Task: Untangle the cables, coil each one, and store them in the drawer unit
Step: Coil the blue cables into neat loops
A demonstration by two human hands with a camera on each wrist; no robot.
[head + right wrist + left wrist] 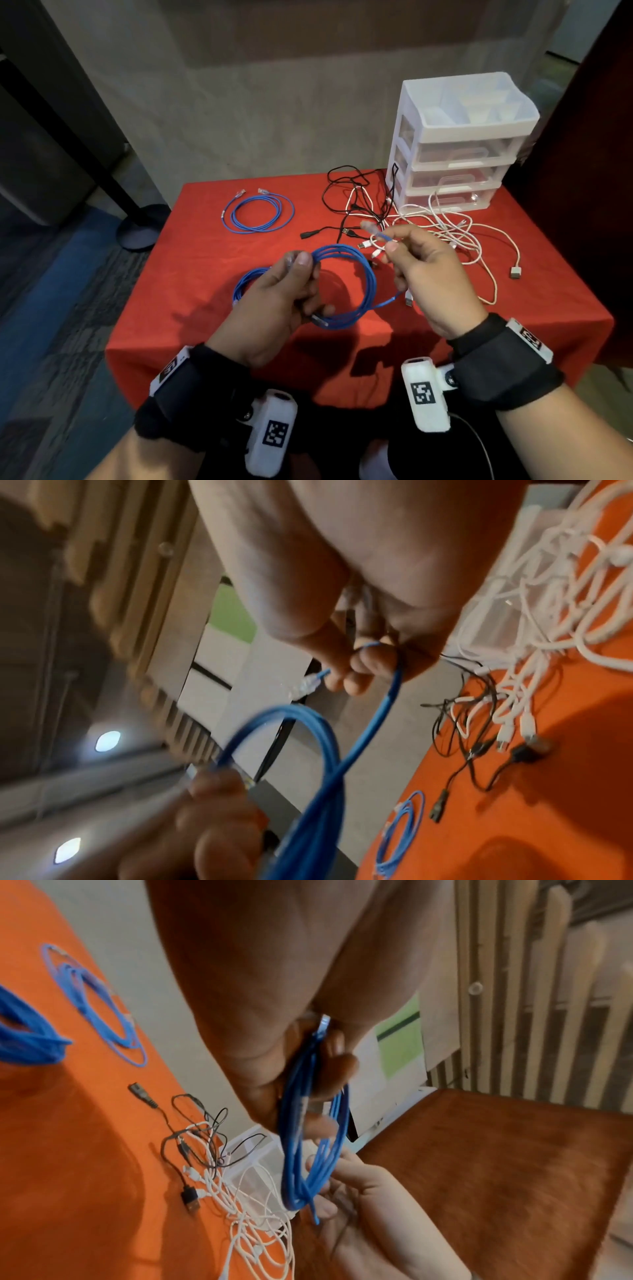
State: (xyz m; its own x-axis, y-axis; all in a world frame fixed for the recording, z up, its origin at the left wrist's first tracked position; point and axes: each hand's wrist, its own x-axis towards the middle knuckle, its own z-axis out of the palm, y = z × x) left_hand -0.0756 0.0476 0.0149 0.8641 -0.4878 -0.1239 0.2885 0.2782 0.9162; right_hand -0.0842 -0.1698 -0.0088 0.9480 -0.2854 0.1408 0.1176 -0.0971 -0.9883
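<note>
Above the near middle of the red tablecloth [205,274], a blue cable [356,274] hangs in several loops, held off the table so the last free length can be wound on. The left hand [284,298] has thumb and fingers curled round the gathered loops at their left side, one clear plug trapped under them, which keeps the coil from springing open. The right hand [421,270] is raised, palm turned toward the person, pinching the cable's loose end just behind its clear plug [369,226] between thumb and forefinger; the other fingers are bent and a short run of cable drops from it to the coil. By the look of it, 1 more turn would finish this coil.

2 blue coils already lie on the cloth: one at the far left [257,212], one [245,284] partly hidden behind the left hand. Beyond the right hand, black and white cables [411,219] remain tangled, touching the foot of the white drawer unit [459,144], whose 3 drawers appear closed.
</note>
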